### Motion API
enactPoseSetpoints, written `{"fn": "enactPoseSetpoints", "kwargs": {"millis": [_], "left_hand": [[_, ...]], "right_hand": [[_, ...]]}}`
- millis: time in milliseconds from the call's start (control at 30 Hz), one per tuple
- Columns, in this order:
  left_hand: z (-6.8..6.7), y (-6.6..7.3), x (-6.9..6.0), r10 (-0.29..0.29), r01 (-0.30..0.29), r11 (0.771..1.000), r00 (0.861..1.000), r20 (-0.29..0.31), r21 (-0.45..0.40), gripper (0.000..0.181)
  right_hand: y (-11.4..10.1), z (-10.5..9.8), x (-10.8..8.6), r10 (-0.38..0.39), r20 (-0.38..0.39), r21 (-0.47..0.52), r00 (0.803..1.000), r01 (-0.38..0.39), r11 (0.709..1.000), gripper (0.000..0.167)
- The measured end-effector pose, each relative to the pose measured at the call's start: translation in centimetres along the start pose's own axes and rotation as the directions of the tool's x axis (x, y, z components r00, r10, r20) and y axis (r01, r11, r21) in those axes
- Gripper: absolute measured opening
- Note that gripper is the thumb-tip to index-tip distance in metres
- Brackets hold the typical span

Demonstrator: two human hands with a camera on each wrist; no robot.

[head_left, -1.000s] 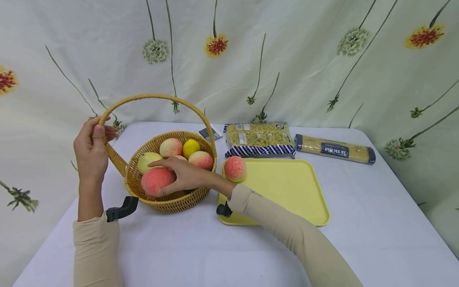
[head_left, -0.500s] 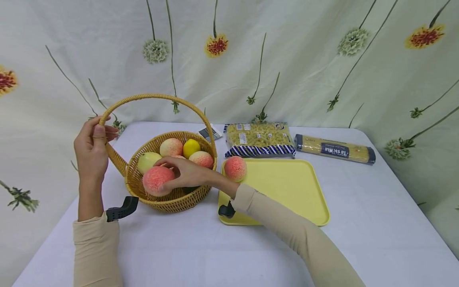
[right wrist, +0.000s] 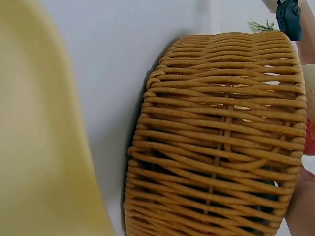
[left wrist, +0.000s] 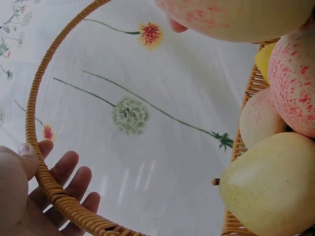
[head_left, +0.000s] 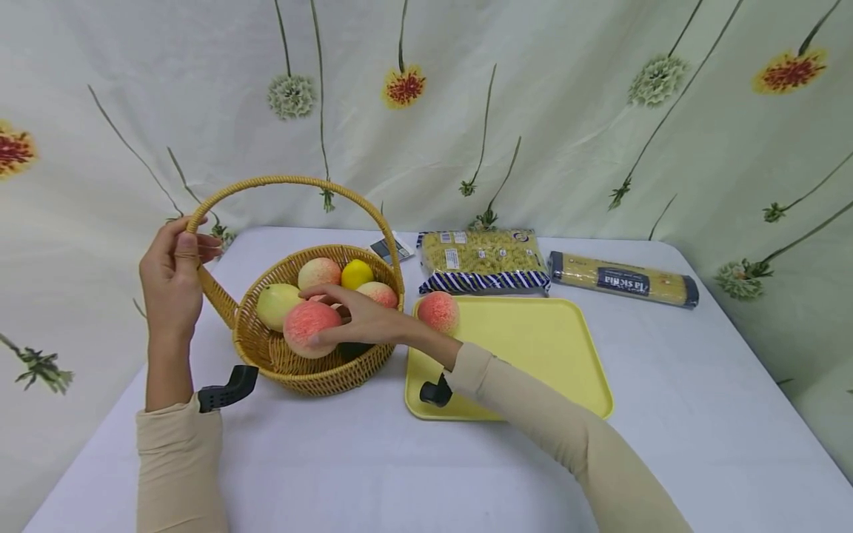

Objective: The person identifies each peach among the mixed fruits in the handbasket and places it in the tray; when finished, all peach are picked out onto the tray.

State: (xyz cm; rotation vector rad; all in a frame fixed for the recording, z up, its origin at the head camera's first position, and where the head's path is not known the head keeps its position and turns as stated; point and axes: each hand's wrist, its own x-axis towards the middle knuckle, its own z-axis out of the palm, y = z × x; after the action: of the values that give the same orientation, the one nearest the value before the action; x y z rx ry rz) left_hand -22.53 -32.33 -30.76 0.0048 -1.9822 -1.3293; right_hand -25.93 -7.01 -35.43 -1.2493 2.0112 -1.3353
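My left hand (head_left: 172, 285) grips the arched handle (head_left: 286, 179) of a wicker basket (head_left: 326, 383) at its left side. Over the basket's front part, my right hand (head_left: 365, 318) holds a pink peach (head_left: 309, 329) between thumb and fingers. In the left wrist view this held peach (left wrist: 236, 19) appears above the other fruit. Inside the basket lie a yellow-green pear (head_left: 276, 305), a lemon (head_left: 357, 274), more peaches (head_left: 319, 272) and a dark green item (head_left: 353, 351), mostly hidden. Wicker wall (right wrist: 221, 137) fills much of the right wrist view.
Right of the basket lies a yellow tray (head_left: 526, 355) with one peach (head_left: 438, 312) at its left corner. Behind it are a pasta bag (head_left: 483, 259), a spaghetti pack (head_left: 623, 280) and a small card (head_left: 392, 248). A flowered cloth (head_left: 566, 111) hangs behind.
My right hand has lifted the pink peach slightly and shifted it right, away from the basket's left side, showing more of the basket floor. My left hand stays on the handle.
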Motion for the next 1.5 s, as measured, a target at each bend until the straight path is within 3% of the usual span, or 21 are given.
{"fn": "enactPoseSetpoints", "kwargs": {"millis": [367,567,900,1500], "left_hand": [[0.1,0.0,0.0,0.006,-0.006,1.0,1.0,-0.002,0.001,0.033],[0.2,0.0,0.0,0.017,-0.017,1.0,1.0,-0.002,-0.002,0.033],[0.1,0.0,0.0,0.016,-0.016,1.0,1.0,-0.001,-0.025,0.032],[0.1,0.0,0.0,0.028,-0.028,0.998,1.0,-0.001,-0.055,0.031]], "right_hand": [[-0.2,-1.0,-2.0,-0.006,-0.003,0.053,1.0,0.006,0.999,0.056],[-0.2,-1.3,-3.0,-0.002,-0.043,0.053,0.999,0.005,0.999,0.057],[-0.7,-2.0,-4.8,-0.066,-0.077,0.158,0.995,0.078,0.984,0.065],[0.1,-4.7,-8.6,-0.019,-0.179,0.17,0.984,0.05,0.984,0.061]]}}
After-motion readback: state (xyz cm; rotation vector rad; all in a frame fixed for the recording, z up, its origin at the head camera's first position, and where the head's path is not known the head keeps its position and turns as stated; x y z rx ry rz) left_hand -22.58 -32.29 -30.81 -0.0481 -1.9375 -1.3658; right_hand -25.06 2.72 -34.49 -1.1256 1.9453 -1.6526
